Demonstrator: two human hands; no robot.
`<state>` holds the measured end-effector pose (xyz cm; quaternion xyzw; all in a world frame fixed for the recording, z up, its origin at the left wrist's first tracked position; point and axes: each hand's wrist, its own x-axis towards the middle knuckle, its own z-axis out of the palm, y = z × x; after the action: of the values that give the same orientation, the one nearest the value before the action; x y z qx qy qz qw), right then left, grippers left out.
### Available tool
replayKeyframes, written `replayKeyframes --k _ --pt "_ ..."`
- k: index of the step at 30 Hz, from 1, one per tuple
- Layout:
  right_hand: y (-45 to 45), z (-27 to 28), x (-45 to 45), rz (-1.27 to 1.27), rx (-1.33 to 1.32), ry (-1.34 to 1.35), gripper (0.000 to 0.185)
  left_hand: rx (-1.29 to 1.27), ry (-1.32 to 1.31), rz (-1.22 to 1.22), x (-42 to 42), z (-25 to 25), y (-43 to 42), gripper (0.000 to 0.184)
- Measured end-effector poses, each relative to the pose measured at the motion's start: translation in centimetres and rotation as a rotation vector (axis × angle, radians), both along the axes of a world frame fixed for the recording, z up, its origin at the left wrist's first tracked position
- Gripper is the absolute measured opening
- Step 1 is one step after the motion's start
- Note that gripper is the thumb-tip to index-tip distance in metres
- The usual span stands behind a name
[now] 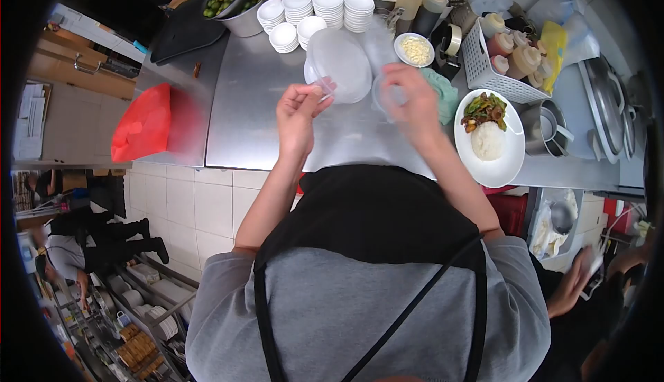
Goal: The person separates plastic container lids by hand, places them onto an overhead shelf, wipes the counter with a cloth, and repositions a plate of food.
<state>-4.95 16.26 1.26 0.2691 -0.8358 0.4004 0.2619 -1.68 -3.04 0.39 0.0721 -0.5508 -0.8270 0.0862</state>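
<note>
My left hand (297, 113) is closed in a pinch at the near edge of a translucent plastic container (340, 64). Between its fingertips is a small clear piece of plastic (328, 87), perhaps a small lid or cup; its exact kind does not show. My right hand (416, 105) is smeared by motion, with its fingers beside a round clear plastic cup or lid (389, 97). Whether those fingers grip it, I cannot make out. A green cloth (440, 93) lies just beyond the right hand. Farther right, an oval plate (508, 164) carries rice and a meat-and-vegetable dish.
Stacked small white dishes (297, 1) stand at the back, near a pot of green citrus (250, 22). A white basket (477, 57) of sauce bottles and a metal pot (543, 126) are right; a red bag (144, 122) lies left. Other people are at both sides.
</note>
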Motion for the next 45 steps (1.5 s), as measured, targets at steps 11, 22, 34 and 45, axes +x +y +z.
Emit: replayKeyframes --k 11,22,34,45 --pt "-4.3 -0.5 2.0 0.122 0.181 0.066 0.003 0.074 -0.015 -0.057 0.2 -0.1 1.3 0.017" --pt "4.1 -4.0 -3.1 0.089 -0.975 -1.105 0.041 0.007 -0.095 -0.249 -0.4 -2.3 2.4 0.034" --pt "8.0 -16.3 -7.1 -0.446 -0.386 -0.751 0.031 -0.074 -0.163 -0.109 -0.7 -3.2 -1.7 0.029" --pt "-4.0 -9.2 -6.1 0.194 0.412 0.083 0.012 -0.093 -0.191 -0.019 0.1 -3.7 -3.3 0.025"
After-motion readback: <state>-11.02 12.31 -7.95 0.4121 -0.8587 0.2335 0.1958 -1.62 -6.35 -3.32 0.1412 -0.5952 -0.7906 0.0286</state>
